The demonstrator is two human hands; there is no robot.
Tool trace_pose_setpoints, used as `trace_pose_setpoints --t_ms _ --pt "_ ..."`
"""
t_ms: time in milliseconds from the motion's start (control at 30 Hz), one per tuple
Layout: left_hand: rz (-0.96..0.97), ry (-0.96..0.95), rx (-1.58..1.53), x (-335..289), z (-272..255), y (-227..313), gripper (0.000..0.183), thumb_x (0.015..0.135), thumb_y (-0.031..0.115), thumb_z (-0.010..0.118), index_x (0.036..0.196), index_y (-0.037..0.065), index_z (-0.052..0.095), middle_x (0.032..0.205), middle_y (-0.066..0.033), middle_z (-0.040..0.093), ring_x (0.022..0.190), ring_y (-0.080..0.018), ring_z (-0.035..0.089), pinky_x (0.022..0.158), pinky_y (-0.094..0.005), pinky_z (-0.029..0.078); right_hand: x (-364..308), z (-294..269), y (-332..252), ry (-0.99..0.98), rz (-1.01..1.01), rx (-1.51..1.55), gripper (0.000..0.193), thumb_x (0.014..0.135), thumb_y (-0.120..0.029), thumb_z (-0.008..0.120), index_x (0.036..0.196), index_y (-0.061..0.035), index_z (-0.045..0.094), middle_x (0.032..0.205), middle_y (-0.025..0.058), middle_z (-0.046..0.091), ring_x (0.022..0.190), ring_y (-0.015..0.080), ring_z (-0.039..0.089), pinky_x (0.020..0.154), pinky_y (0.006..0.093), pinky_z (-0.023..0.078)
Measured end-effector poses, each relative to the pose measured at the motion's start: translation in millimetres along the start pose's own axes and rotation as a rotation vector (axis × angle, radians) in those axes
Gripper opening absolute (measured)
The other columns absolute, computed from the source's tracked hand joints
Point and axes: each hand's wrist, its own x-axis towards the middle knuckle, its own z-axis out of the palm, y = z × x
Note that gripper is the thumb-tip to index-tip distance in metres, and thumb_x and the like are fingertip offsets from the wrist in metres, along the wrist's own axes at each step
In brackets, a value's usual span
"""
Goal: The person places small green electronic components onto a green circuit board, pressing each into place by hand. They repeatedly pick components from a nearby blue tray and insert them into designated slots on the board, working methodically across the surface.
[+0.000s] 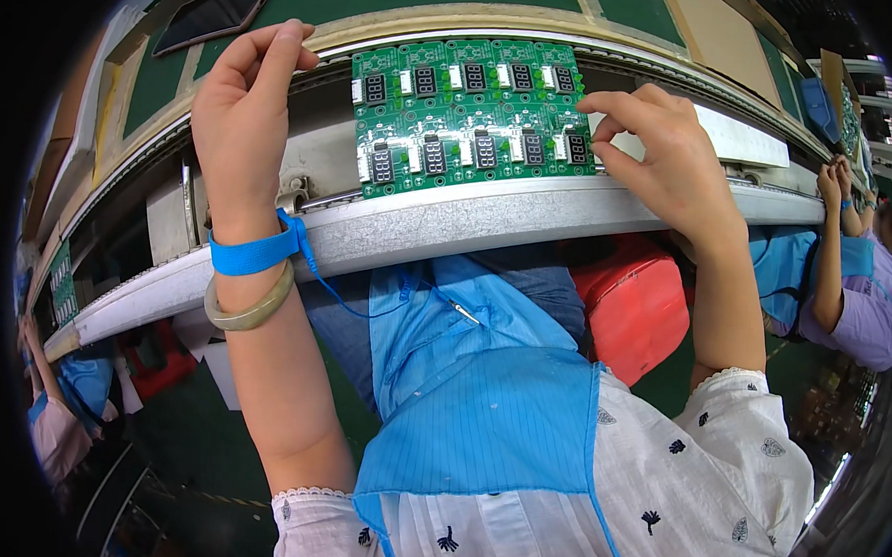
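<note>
A green circuit board panel (413,113) lies across the conveyor in front of me, with two rows of black digit displays (484,148), white connectors (363,163) and small green LEDs. At the panel's right end is my right hand (670,159), its index fingertip and thumb tip apart at the board's edge, and nothing shows between them. My left hand (242,120) is raised left of the panel, above the rail, with fingers curled in and thumb against them. Whatever it may pinch is hidden. A blue wrist strap (253,255) with a cord and a bangle (251,310) circle my left wrist.
The conveyor's metal front rail (449,214) runs between me and the panel. A dark phone (217,15) lies on the green surface at the far left. Near my right arm is a red stool (632,302). Other people work along the line at right (854,276) and left.
</note>
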Motion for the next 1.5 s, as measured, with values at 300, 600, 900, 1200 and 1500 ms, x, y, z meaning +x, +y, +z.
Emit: trace_pose_setpoints --t_ms 300,600,900,1200,1500 --pt "0.017 0.018 -0.020 -1.7 -0.2 1.3 0.025 0.096 0.024 0.070 0.102 0.001 0.073 0.084 0.0007 0.069 0.078 -0.0030 0.056 0.073 -0.0179 0.040 1.5 -7.8 -4.9 0.176 0.127 0.147 0.021 0.085 -0.007 0.073 0.105 -0.0046 0.073 0.090 0.0073 0.072 0.085 0.0227 0.065 0.076 0.0342 0.051" --pt "0.020 0.092 -0.077 2.1 -1.1 4.0 0.024 0.101 0.021 0.064 0.108 -0.001 0.071 0.087 -0.0009 0.068 0.083 -0.0064 0.057 0.076 -0.0208 0.041 53.7 61.9 -111.2 0.242 -0.284 0.135 0.010 0.082 -0.017 0.068 0.089 -0.0111 0.066 0.089 0.0026 0.064 0.103 0.0226 0.060 0.089 0.0475 0.039" --pt "-0.045 0.148 -0.177 3.6 -7.3 2.5 0.022 0.101 0.022 0.063 0.106 0.001 0.071 0.083 0.0016 0.065 0.071 -0.0018 0.047 0.063 -0.0191 0.033 79.4 74.1 -123.4 0.119 -0.258 0.058 0.036 0.087 -0.045 0.068 0.078 -0.0107 0.073 0.073 0.0019 0.065 0.090 0.0206 0.060 0.088 0.0503 0.038" --pt "-0.047 0.079 -0.154 0.9 -9.4 0.4 0.022 0.102 0.021 0.062 0.108 0.002 0.070 0.084 0.0019 0.065 0.073 -0.0022 0.051 0.067 -0.0172 0.037 24.7 47.9 -51.0 0.192 -0.034 -0.032 0.039 0.087 -0.046 0.068 0.074 -0.0090 0.072 0.074 0.0056 0.066 0.093 0.0224 0.060 0.096 0.0525 0.035" --pt "-0.024 0.053 -0.080 4.5 -16.8 -9.1 0.024 0.103 0.026 0.061 0.108 0.004 0.071 0.081 0.0050 0.064 0.067 0.0011 0.046 0.059 -0.0162 0.030 -45.0 2.3 72.4 0.108 0.458 -0.334 0.041 0.091 -0.046 0.064 0.079 -0.0083 0.073 0.081 0.0093 0.069 0.099 0.0244 0.062 0.096 0.0535 0.034"
